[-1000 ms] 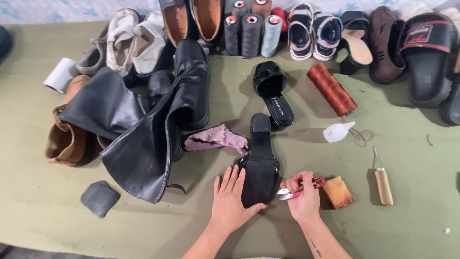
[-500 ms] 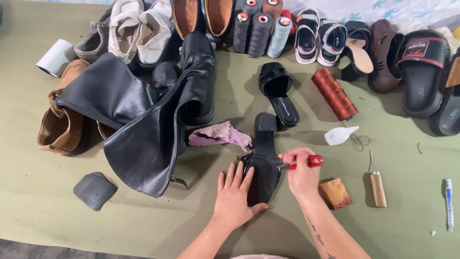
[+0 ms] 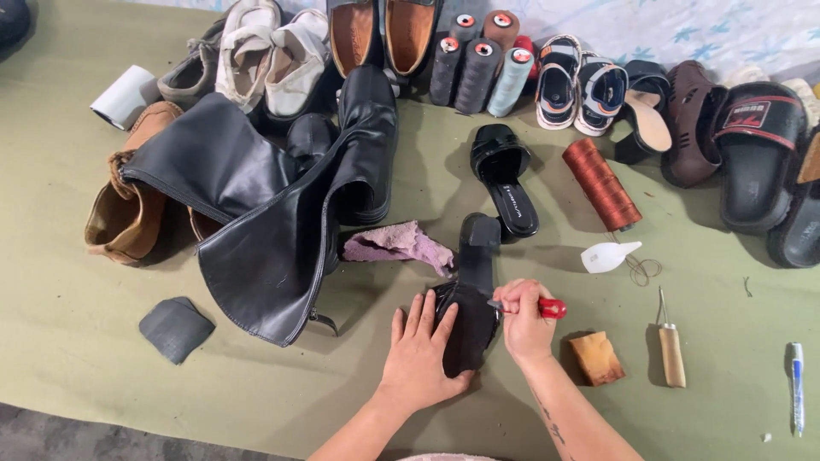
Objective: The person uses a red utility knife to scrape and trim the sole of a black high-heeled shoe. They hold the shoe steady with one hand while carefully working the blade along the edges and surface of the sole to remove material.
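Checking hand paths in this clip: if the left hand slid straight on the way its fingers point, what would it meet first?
The left hand lies flat against the black heeled sandal, fingers pointing up and away from the person. Going straight on, it would likely meet the pink cloth first, then the black boots; depth is hard to judge.

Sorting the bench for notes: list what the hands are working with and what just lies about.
In hand:
left hand pressing the black heeled sandal
right hand gripping the red-handled tool against it

Lying about:
matching black sandal
black boots
pink rag
rust thread spool
wooden-handled awl
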